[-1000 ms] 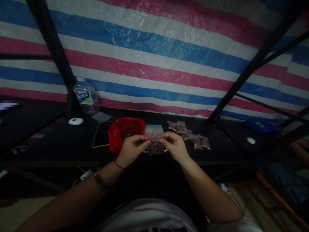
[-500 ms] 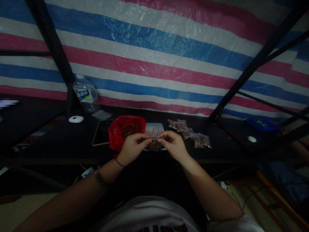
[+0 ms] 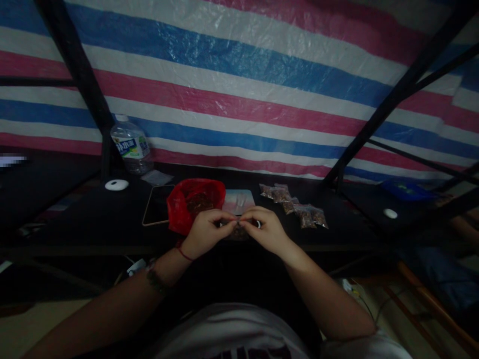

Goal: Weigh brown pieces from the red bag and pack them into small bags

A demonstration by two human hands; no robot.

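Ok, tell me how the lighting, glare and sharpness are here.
Head view: dim overall, near black beneath the table; head view: crinkled glare on the striped sheet; head view: the small bag between the hands too dark and soft for detail.

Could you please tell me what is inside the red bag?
Inside the red bag, loose brown pieces show through the open top. What lies beneath their surface cannot be seen, and the left hand covers part of the bag's near side.
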